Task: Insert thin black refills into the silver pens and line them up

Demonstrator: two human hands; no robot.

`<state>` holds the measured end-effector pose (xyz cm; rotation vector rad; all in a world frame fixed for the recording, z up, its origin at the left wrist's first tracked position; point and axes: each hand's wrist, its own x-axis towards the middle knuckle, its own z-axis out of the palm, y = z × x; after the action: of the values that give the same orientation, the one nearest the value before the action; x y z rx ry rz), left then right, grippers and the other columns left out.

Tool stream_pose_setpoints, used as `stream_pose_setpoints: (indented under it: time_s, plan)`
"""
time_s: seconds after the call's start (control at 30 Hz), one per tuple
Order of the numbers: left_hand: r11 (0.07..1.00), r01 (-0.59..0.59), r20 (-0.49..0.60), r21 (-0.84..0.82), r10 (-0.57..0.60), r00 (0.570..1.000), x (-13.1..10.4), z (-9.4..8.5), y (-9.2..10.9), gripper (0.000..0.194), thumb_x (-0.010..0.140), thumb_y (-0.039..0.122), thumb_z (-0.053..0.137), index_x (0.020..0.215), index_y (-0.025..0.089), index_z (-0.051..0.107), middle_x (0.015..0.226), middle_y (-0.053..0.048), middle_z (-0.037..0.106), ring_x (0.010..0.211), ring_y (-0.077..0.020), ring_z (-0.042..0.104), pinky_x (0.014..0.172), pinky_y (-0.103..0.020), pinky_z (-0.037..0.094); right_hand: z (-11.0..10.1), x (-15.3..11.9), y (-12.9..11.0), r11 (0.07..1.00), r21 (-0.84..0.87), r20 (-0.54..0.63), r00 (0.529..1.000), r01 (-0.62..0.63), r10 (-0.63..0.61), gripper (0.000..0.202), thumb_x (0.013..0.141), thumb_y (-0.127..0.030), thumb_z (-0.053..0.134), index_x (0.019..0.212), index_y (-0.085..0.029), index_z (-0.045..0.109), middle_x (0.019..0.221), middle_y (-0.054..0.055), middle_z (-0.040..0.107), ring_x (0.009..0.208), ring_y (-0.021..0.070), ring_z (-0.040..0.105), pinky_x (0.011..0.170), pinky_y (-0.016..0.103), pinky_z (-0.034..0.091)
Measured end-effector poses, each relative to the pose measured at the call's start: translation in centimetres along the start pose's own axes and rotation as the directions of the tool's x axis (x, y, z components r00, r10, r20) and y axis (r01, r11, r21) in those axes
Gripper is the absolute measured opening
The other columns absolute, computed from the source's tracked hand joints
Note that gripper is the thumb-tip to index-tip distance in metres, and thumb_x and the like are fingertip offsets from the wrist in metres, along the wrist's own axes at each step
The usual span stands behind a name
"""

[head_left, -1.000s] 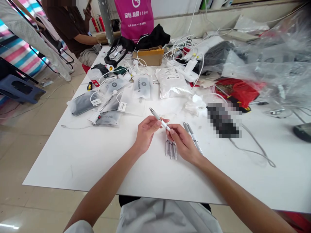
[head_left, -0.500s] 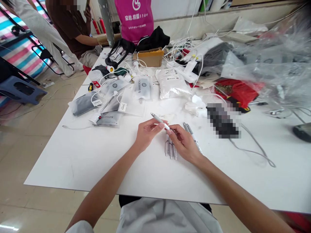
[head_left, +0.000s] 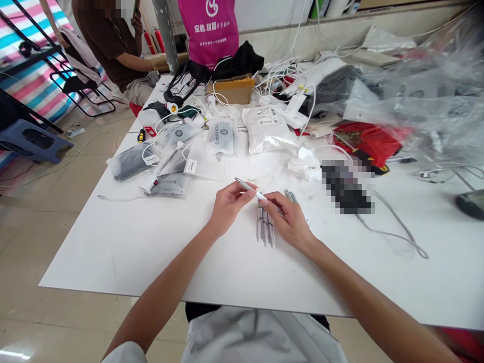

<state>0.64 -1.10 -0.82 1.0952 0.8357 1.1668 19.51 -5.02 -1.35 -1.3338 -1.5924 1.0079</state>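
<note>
A grey and white pen (head_left: 245, 185) slants between both my hands above the white table. My left hand (head_left: 230, 204) pinches its grey end, which sticks out past the fingertips. My right hand (head_left: 285, 217) grips the white end, and that tip is partly hidden by the fingers. Below the right fingers, several clear-bodied pens (head_left: 265, 229) lie side by side on the table. More grey-topped pens (head_left: 291, 195) lie just beyond my right hand, which covers most of their length.
Packaged pouches (head_left: 166, 185) and a white plastic packet (head_left: 266, 131) lie ahead. Tangled white cables (head_left: 280, 75) and a cardboard box (head_left: 236, 89) fill the back. Clear plastic bags (head_left: 423, 108) are heaped at right, near a grey cable (head_left: 401, 234). A seated person (head_left: 106, 50) is at far left.
Both hands stay nearly in place on the pen; my right hand has shifted slightly, covering more of the pens beyond it. In the background, a standing person has moved left, mostly out of view.
</note>
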Motion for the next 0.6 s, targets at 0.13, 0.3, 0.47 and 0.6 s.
stream_pose_setpoints:
  time_s: [0.13,0.3,0.47,0.6]
  plan:
    - [0.999,0.024,0.029,-0.026,-0.023,0.999,0.22,-0.16,-0.20,0.029,0.083,0.045,0.091,0.097,0.020,0.083,0.100,-0.005,0.074,0.088,-0.0171,0.063,0.086,-0.033,0.049,-0.17,0.13,0.30,0.994,0.094,0.025,0.999,-0.051,0.049,0.048,0.105,-0.069,0.051,0.100,-0.024,0.068,0.071,-0.002,0.048,0.060,0.0135,0.038,0.056,0.030,0.031]
    - [1.000,0.027,0.069,-0.012,-0.026,0.997,0.03,-0.29,-0.26,0.030,0.087,0.046,0.088,0.101,0.021,0.084,0.106,-0.006,0.073,0.086,-0.0162,0.059,0.084,-0.032,0.046,-0.38,0.26,0.07,0.990,0.123,0.028,0.998,-0.065,0.062,0.046,0.101,-0.069,0.061,0.091,-0.023,0.063,0.068,-0.004,0.045,0.061,0.0123,0.037,0.056,0.029,0.030]
    - [1.000,0.014,0.097,-0.024,-0.012,0.995,-0.03,-0.29,-0.64,0.029,0.090,0.046,0.085,0.104,0.021,0.082,0.106,-0.006,0.072,0.088,-0.0162,0.058,0.085,-0.032,0.046,-0.55,0.38,-0.07,0.985,0.153,0.033,0.997,-0.076,0.072,0.046,0.099,-0.070,0.063,0.098,-0.024,0.064,0.066,-0.005,0.045,0.058,0.0121,0.034,0.055,0.029,0.030]
    - [0.999,0.017,0.091,-0.031,-0.014,0.996,0.01,-0.22,-0.77,0.030,0.090,0.047,0.085,0.103,0.021,0.082,0.106,-0.006,0.072,0.088,-0.0163,0.058,0.085,-0.032,0.046,-0.48,0.43,0.15,0.986,0.152,0.059,0.996,-0.069,0.060,0.050,0.101,-0.071,0.058,0.091,-0.023,0.065,0.065,-0.004,0.041,0.058,0.0119,0.033,0.054,0.029,0.027]
